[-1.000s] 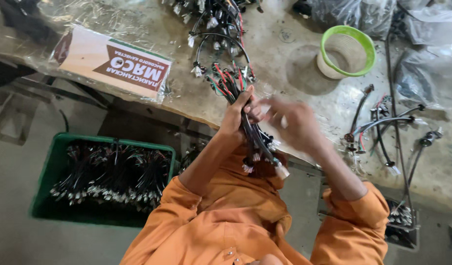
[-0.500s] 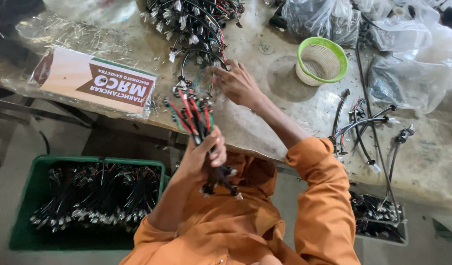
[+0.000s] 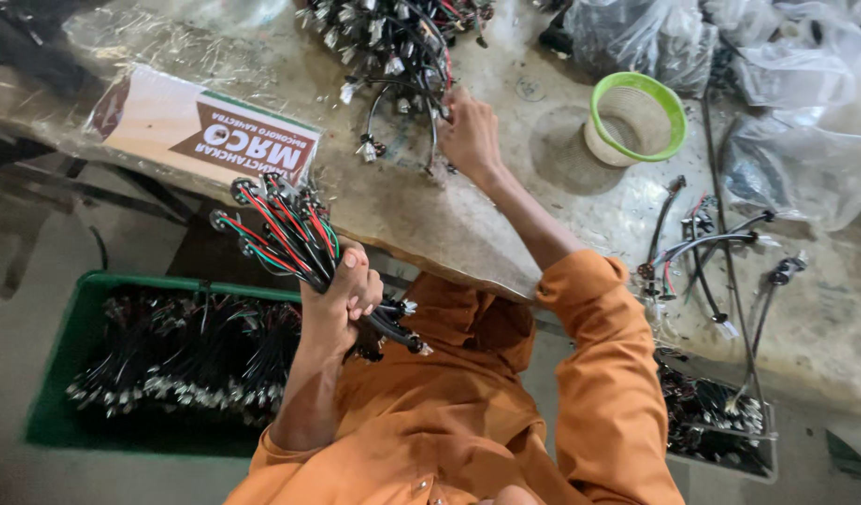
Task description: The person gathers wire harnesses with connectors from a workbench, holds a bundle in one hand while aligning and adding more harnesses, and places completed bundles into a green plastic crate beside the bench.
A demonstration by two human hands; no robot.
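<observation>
Gripping a bundle of red, green and black wires, the left hand is closed tight around it, just off the table edge, above a green crate of similar wires. The right hand reaches across the table, fingers curled on a loose wire at the edge of the wire pile. A green-rimmed cup stands near that hand; a flat box lies left of the pile.

Probably a workshop — wire harnesses heaped on a worn bench.
</observation>
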